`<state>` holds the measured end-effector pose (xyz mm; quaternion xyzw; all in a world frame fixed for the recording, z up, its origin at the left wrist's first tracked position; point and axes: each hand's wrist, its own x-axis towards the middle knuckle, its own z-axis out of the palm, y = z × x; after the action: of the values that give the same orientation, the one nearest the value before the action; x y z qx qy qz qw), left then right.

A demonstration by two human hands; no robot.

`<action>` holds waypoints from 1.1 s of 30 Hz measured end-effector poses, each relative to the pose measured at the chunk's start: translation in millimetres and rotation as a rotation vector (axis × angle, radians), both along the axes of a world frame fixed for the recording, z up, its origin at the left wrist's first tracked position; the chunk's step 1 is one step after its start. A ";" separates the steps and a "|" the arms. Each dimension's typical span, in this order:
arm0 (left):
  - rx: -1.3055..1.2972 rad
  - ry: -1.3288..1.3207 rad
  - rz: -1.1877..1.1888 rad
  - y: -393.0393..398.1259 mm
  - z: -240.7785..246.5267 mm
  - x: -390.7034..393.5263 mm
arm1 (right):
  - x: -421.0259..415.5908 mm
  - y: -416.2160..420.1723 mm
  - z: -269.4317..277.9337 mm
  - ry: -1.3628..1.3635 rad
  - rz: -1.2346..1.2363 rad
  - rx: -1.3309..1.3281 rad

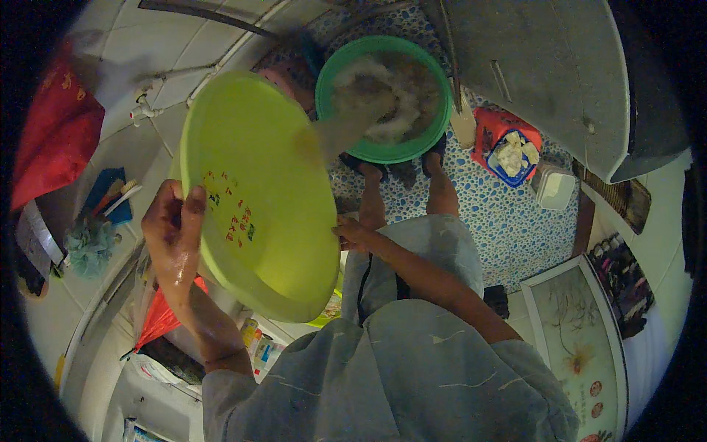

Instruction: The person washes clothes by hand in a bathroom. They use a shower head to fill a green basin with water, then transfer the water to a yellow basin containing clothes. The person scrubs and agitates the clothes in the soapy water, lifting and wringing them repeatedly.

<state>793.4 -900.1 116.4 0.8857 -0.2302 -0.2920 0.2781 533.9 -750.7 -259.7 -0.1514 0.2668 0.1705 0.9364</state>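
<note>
Tilted on its side, a yellow-green plastic basin is held between my two hands. My left hand grips its left rim, the thumb over the edge; wet skin shines on the wrist. My right hand holds the basin's lower right side, its fingers partly hidden behind the wall. Murky water streams over the basin's far edge into a green round basin on the floor. Foamy, cloudy water swirls in that green basin, which stands just beyond my feet.
Right of the green basin, a blue-rimmed container with pale chunks sits on a red bag, beside a lidded clear plastic box. A grey cabinet rises at upper right. Wall tap, brush and mesh bath puff are at left.
</note>
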 end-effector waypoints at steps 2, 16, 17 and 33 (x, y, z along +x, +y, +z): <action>-0.022 -0.040 0.015 6.0 4.7 1.2 | -10.8 4.1 -24.0 -0.206 0.032 -0.328; -0.294 0.355 0.516 249.4 -195.9 0.6 | 35.6 -293.0 32.7 0.357 0.090 -1.315; -0.314 0.437 0.544 252.3 -227.1 -25.8 | 65.2 -308.0 100.8 0.405 0.024 -1.303; -0.124 0.395 0.980 346.4 -459.8 -194.2 | 257.4 -160.6 192.5 -0.256 0.400 -1.445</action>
<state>599.2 -553.7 -343.5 0.7995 0.2502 -0.2747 0.4719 791.4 -911.2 -67.3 -0.7908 0.1690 0.1009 0.5795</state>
